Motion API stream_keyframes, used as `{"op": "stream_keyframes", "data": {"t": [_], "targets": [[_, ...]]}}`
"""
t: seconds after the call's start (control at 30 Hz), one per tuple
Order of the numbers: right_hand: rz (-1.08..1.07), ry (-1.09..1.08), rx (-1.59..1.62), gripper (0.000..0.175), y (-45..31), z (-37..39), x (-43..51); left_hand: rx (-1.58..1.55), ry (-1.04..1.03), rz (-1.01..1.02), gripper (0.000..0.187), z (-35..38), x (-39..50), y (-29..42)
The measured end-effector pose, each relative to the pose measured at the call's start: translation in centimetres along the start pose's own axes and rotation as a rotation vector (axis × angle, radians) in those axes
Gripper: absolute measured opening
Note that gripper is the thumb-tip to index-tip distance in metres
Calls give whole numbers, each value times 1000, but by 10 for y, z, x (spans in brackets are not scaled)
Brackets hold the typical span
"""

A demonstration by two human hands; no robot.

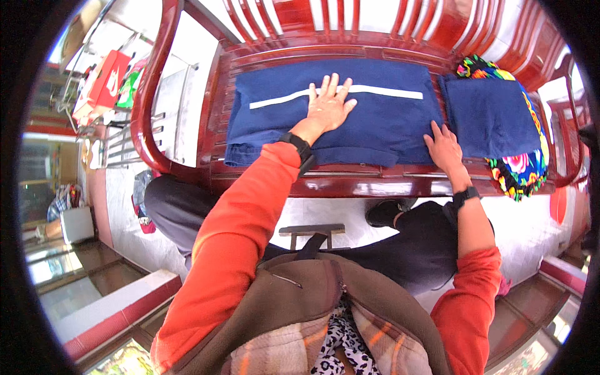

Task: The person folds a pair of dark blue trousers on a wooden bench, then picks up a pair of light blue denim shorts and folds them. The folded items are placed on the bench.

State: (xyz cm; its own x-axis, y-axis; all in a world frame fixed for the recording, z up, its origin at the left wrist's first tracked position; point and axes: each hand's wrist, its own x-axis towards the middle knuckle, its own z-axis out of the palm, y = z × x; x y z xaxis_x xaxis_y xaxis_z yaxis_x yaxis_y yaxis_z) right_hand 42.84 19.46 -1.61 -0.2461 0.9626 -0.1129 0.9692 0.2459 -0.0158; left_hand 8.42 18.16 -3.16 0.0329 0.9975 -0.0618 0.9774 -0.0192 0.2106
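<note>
A navy-blue garment (375, 122) with a white stripe (384, 90) lies folded on the seat of a red wooden bench (356, 187). My left hand (329, 104) rests palm down on its middle, fingers spread across the stripe. At the garment's right front corner is my right hand (445, 147), its fingers slightly apart and holding nothing. Just right of that hand, a second folded navy cloth (492, 115) lies on a floral cushion (518, 171) with a ruffled edge.
A curved armrest (140, 108) bounds the bench on the left, with slatted backrest bars (342, 16) behind the seat. Beyond the armrest, a red shoebox (105, 86) sits on a rack. Below me stands a low stool (311, 230), between my dark-trousered legs.
</note>
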Motion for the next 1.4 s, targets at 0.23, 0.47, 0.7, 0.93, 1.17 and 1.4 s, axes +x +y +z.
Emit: {"op": "stream_keyframes", "data": {"t": [0.23, 0.47, 0.7, 0.93, 1.17, 1.4], "targets": [[44, -181, -79, 61, -7, -12, 15, -88, -124, -4, 74, 11, -2, -23], [-102, 11, -147, 55, -36, -26, 24, 110, -110, -76, 70, -29, -75, -81], [-200, 131, -155, 48, -59, -33, 27, -357, -202, -133, 62, -55, -119, -145], [-322, 102, 590, 13, -112, -77, 23, -528, -99, 112, 35, -124, -151, -196], [-1014, -114, 574, 11, -246, -95, -29, -229, -44, 237, 39, -100, -168, -194], [-498, 71, 442, 14, -325, -40, -35, -173, 208, 322, 28, -85, -172, -169]]}}
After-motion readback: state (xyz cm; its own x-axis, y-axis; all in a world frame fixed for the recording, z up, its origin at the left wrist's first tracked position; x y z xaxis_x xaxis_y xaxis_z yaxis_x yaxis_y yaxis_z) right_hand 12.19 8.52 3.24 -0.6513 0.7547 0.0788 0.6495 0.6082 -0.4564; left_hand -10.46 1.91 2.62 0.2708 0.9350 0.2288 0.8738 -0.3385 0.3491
